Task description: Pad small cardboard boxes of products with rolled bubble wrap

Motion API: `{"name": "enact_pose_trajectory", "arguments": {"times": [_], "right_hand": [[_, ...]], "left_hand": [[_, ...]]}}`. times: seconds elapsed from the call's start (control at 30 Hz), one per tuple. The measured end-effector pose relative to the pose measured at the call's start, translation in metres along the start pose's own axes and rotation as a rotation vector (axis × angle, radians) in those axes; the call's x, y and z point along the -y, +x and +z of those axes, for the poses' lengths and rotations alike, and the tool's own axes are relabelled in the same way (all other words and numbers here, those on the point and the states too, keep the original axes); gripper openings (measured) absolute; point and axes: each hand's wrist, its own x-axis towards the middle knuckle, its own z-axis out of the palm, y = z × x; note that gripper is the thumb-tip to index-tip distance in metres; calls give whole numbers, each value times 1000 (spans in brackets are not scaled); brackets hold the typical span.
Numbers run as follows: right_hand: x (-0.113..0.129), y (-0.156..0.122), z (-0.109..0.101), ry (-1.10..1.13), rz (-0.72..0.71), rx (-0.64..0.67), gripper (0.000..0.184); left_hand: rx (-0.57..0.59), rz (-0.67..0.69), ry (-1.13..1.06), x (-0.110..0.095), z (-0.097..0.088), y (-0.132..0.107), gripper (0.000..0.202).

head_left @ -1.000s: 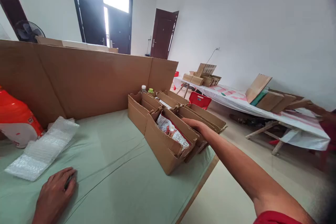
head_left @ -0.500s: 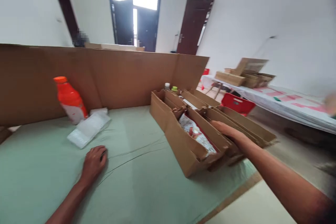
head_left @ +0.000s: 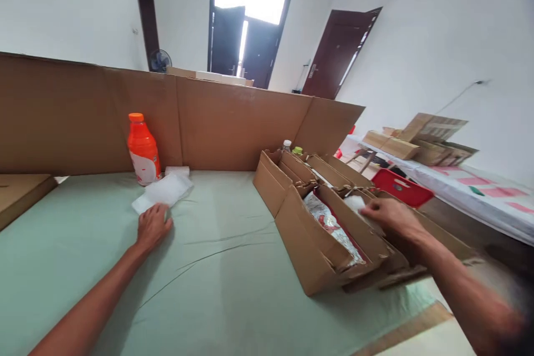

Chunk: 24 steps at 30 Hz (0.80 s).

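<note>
Orange and white, a bottle (head_left: 144, 158) stands on our desk (head_left: 225, 289), well left of the cardboard bins (head_left: 300, 233). Our left hand (head_left: 154, 228), also left of the bins, rests with curled fingers at the near edge of some bubble wrap (head_left: 169, 190); whether they grip anything we cannot tell. Over the right part of the bins, our right hand (head_left: 394, 219) has its fingers clamped on a white piece (head_left: 354, 202).

The right hand (head_left: 369, 212) is pinching a white piece (head_left: 353, 202) at the boxes (head_left: 306, 247). Left of the boxes, the left hand (head_left: 153, 229) is resting on the bench (head_left: 217, 283), wrap (head_left: 167, 189) is lying and a bottle (head_left: 142, 153) is standing. Behind the boxes, a panel (head_left: 242, 125) is rising.
</note>
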Motion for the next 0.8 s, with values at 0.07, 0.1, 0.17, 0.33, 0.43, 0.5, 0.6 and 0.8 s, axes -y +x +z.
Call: {"name": "enact_pose_trajectory", "arguments": {"times": [0.07, 0.1, 0.17, 0.33, 0.43, 0.5, 0.6, 0.8], "right_hand": [[4, -8, -31, 26, 64, -100, 20], [12, -13, -43, 61, 72, -152, 18], [43, -27, -55, 171, 11, -211, 17], [169, -72, -10, 511, -358, 27, 16], [217, -85, 19, 762, -660, 283, 15], [219, -72, 21, 714, -662, 289, 14], [179, -20, 5, 497, -358, 85, 20], [76, 76, 12, 248, -64, 169, 20]], "left_hand": [[19, -8, -50, 2, 0, 4, 37], [19, 1, -81, -1, 0, 5, 38], [12, 50, -144, -20, -2, 1, 42], [239, 145, -860, -119, -23, -26, 75], [460, 38, -1230, -158, -35, -43, 74], [487, -71, -1198, -153, -35, -40, 64], [333, -167, -909, -108, -34, -10, 57], [-69, -288, -240, -28, -51, 65, 75]]}}
